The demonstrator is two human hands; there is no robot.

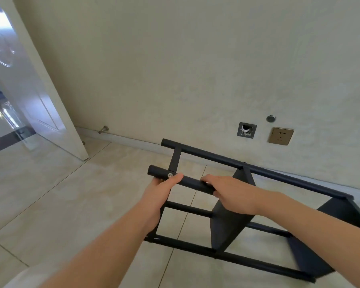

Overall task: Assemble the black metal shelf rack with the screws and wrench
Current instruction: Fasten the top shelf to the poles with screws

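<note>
Shelf rack (229, 225) first: in the head view, the only one we have, it lies on its side over the tiled floor (71, 194), close to the wall (175, 69) and its skirting. Its long black tubes run left to right.

Our left hand (158, 196) grips the near upper tube (191, 182) close to its open end, with the fingers (176, 177) wrapped round it just beside a silver screw head (170, 175). Our right hand (233, 194) holds the same tube a little further along, fingers curled over the top. Neither hand holds a tool.

We judge the task far along:
- The four tubes, the short cross rungs at the left end and a dark shelf panel across the middle all appear joined.
- A second panel (312, 256) sits toward the right end, though that corner is blurred.
- At least one screw is seated.

We cannot tell whether every joint has its screw or how tight they are. The wrench and any loose screws are out of sight. The lower tube (195, 247) is near the floor, and we cannot tell if it rests there.

What seems left is setting the rack upright, and perhaps a last tightening.
</note>
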